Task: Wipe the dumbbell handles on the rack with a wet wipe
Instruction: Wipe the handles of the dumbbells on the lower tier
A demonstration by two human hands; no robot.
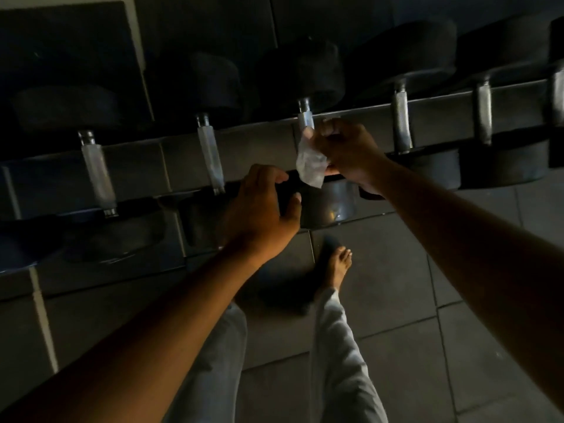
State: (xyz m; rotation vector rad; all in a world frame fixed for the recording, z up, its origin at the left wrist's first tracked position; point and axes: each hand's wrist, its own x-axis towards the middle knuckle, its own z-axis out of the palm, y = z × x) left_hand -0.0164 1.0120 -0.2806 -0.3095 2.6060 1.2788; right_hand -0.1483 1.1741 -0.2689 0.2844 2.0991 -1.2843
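Several black dumbbells with knurled metal handles lie in a row on a dark rack (pixel 442 114). My right hand (pixel 348 151) grips a white wet wipe (pixel 309 161) wrapped around the middle dumbbell's handle (pixel 305 119), whose lower part is hidden by the wipe and the hand. My left hand (pixel 262 209) rests with curled fingers on the near head of that same dumbbell (pixel 329 206), at the rack's front edge. Other handles stand to the left (pixel 210 154), far left (pixel 96 172) and right (pixel 401 120).
The floor is dark rubber tiles (pixel 396 346). My bare foot (pixel 338 267) and light trouser legs (pixel 338 361) are below the rack. A dark mat or panel (pixel 61 41) leans at the upper left behind the rack.
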